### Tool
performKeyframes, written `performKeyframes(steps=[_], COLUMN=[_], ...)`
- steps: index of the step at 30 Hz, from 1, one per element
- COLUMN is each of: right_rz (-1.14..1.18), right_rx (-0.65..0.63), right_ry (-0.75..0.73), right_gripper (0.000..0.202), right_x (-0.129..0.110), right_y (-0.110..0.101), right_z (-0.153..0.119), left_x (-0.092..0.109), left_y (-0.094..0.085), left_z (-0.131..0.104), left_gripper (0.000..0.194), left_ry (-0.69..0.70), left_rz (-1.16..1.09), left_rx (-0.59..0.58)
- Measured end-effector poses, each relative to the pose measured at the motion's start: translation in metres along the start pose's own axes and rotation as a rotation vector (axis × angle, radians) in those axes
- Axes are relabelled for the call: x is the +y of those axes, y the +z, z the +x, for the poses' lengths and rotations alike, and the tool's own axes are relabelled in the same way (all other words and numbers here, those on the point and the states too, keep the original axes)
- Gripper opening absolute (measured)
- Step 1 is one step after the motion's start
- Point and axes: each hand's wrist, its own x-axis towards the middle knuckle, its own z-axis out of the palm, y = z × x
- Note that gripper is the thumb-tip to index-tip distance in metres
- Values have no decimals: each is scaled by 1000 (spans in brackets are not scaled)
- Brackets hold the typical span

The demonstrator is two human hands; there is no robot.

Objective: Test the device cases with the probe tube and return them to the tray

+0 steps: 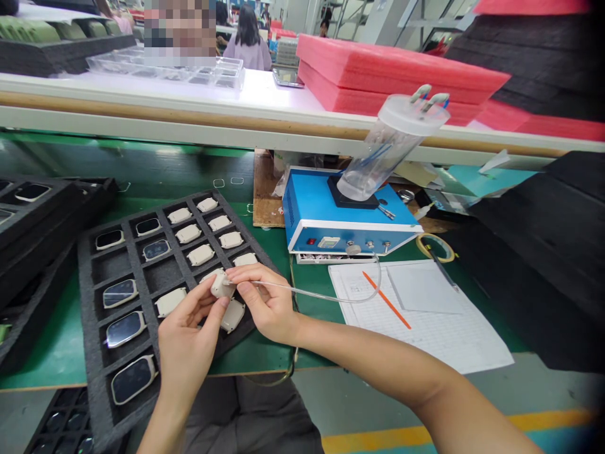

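Note:
Above a black foam tray [111, 268], my left hand [186, 331] pinches a small beige watch case [222, 287] between thumb and fingers. My right hand [271, 309] is closed on the end of a thin transparent tube [326, 296], and its tip meets the watch case. The exact contact is too small to make out. Beige cases like this one [201, 254] fill compartments in the tray's right columns. On the left side, watch cases with dark glass screens [133, 380] lie face up.
A blue-and-white dispenser box [326, 211] feeds the tube; a tilted transparent cylinder [378, 157] stands on it. Papers [454, 340] with an orange stick [386, 299] and a tape roll [439, 248] lie right. Stacked foam trays [38, 233] sit left. Pink foam [378, 72] rests on the shelf.

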Motion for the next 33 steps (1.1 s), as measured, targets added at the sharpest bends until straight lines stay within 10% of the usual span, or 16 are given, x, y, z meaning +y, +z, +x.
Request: performKeyframes(steps=[20,27,33], right_rz=[-21,-16,-48], right_rx=[-11,18,7], right_ry=[0,71,81], right_gripper=[17,15,15], right_x=[-2,-3,-3], right_y=[-2,-4,-3], right_z=[-4,-17,-20], left_x=[-3,26,19], left_y=[0,-58,-97], left_z=[-4,37,99], left_gripper=[48,42,51], left_ry=[56,348,340], left_rz=[105,849,1087], left_rx=[-5,-117,-482])
